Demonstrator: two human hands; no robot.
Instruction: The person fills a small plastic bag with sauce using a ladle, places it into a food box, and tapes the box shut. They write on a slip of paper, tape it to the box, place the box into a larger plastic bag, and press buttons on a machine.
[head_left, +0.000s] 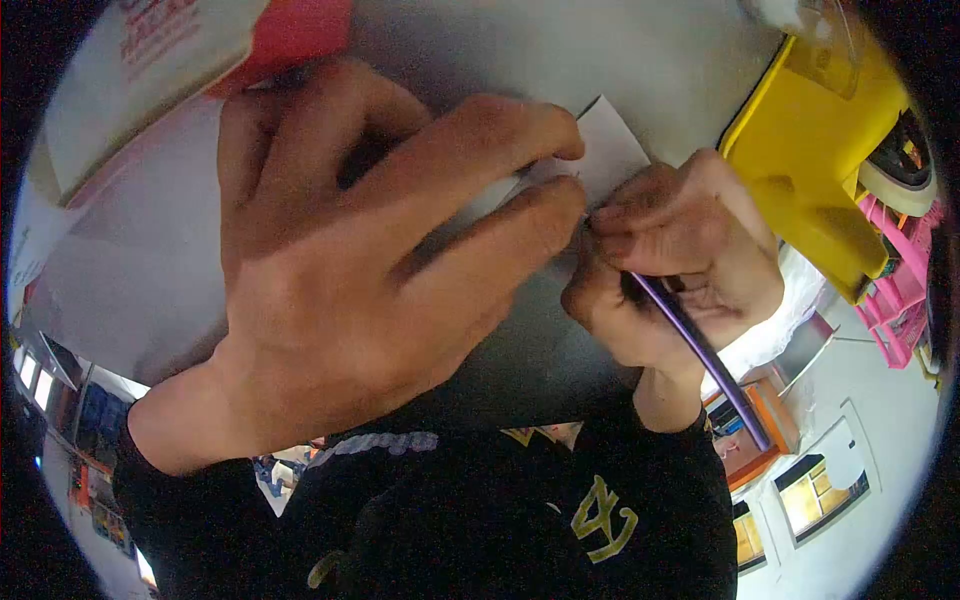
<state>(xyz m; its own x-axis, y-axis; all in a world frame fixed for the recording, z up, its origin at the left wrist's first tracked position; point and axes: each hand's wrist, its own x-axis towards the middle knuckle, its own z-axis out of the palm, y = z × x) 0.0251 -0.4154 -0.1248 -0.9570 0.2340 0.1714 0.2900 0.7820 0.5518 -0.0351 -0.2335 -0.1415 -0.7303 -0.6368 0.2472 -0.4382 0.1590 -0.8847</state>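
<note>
The right hand's (690,250) fingers were curled in, pinching the rod (705,358) near its upper end, close to the card (613,150). From that pinch the rod's long axis slanted down and to the right, across the palm side, its free end well past the hand. The right hand was thus the nearer one to the rod; the left hand (340,270) lay to the left of it, apart from the length in view. Two left fingers reached rightward, slightly spread, their tips by the card; whether they gripped it could not be told. The card stood just above the meeting of both hands, one corner pointing up, its lower part hidden by fingers. Where the rod's upper end stopped was hidden too. Farther out were the grey surface (690,50), a yellow bin (800,130) at upper right and a black sleeve (200,510) at lower left.
</note>
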